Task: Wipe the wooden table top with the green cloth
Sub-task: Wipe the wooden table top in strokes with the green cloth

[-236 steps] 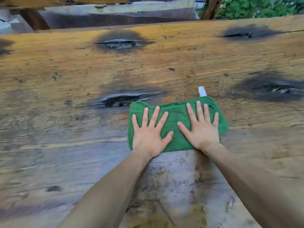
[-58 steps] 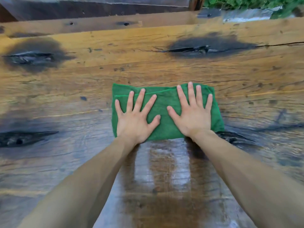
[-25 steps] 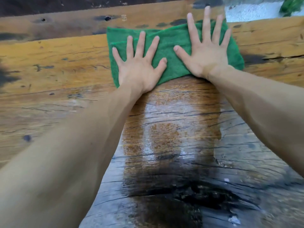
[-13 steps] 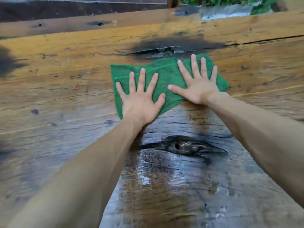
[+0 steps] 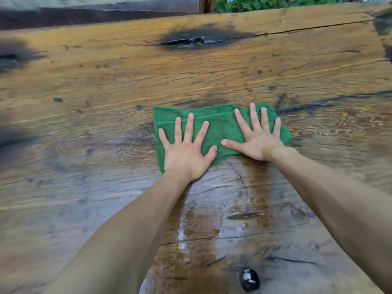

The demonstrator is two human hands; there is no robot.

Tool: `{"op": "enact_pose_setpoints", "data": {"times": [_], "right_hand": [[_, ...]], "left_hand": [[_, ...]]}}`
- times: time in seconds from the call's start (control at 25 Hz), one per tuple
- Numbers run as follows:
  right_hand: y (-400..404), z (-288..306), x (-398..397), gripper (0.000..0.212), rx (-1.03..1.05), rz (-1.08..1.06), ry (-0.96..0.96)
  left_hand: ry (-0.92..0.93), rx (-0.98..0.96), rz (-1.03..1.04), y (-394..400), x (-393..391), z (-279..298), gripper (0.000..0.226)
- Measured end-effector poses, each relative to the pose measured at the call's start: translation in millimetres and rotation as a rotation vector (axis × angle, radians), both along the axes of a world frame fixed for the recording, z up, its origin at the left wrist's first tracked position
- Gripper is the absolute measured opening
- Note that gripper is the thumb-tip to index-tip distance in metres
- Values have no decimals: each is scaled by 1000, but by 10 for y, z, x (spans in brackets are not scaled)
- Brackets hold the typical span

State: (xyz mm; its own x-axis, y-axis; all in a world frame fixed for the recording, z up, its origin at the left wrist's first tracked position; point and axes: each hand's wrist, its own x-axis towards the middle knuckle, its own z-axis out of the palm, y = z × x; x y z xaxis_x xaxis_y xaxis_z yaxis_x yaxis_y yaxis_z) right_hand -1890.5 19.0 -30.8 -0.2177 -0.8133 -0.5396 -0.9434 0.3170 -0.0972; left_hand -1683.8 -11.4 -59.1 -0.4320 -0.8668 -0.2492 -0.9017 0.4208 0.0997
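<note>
Green cloth (image 5: pixel 220 132) lies folded flat on the wooden table top (image 5: pixel 106 85), just right of frame centre. Left hand (image 5: pixel 187 152) presses palm-down on the cloth's 8 o'clock part, fingers straight and spread, gripping nothing. Right hand (image 5: pixel 257 139) does the same on the 3 o'clock side, thumb pointing toward the left hand. Both forearms reach in from 6 o'clock. Wet glossy streak (image 5: pixel 222 219) on the wood at 6 o'clock of the cloth, between the arms. Dark charred knot (image 5: pixel 197 40) at 12 o'clock, well apart from the cloth. Green foliage (image 5: pixel 265 3) beyond the far edge.
</note>
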Motion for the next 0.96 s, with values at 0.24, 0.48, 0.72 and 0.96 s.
{"op": "enact_pose_setpoints", "data": {"times": [0.24,0.48,0.72,0.96], "right_hand": [[919,54,185,107,32,-12,-14],[1772,98,402,106,37,10,-13],[2604,149,584,105,43,14,-14],[3339,194,732,101,29,-30,-23]], "left_hand": [[-24,27,-23,900,204,68,73],[-20,39,-20,1784,430,119,74],[-6,25,-33,2623,622,159,76],[20,16,-92,3222,755,146,77]]}}
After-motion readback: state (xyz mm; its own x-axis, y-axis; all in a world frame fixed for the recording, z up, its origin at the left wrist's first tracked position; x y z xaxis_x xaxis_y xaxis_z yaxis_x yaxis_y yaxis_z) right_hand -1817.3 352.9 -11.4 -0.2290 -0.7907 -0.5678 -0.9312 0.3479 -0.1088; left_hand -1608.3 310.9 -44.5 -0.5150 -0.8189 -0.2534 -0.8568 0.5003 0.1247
